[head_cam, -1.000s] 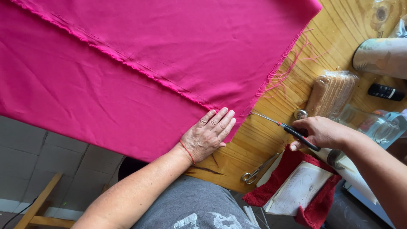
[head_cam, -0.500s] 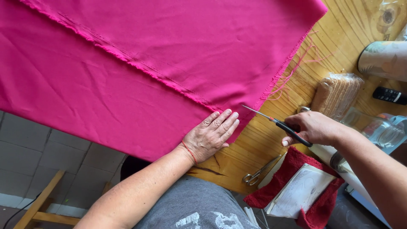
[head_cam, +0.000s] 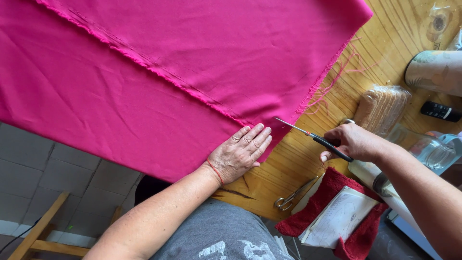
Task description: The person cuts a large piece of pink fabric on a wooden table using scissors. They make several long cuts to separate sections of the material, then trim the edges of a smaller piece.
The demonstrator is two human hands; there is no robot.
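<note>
A large sheet of bright pink fabric (head_cam: 159,77) lies folded over the wooden table (head_cam: 298,163), its frayed edge and loose threads at the right. My left hand (head_cam: 240,154) presses flat on the fabric's near corner, fingers together and stretched out. My right hand (head_cam: 353,143) grips black-handled scissors (head_cam: 313,137), the blades closed and their tip touching the fabric's frayed edge just past my left fingertips.
A second, metal pair of scissors (head_cam: 291,197) lies at the table's near edge beside a red cloth (head_cam: 337,212) holding a notebook. A packet of crackers (head_cam: 382,108), a plastic bottle (head_cam: 433,149), a remote (head_cam: 440,111) and a roll stand at right. Tiled floor and a wooden chair (head_cam: 38,231) below left.
My right hand has brought the scissors left and up, so the blade tip now reaches the fabric's edge. My left hand stays pressed on the cloth.
</note>
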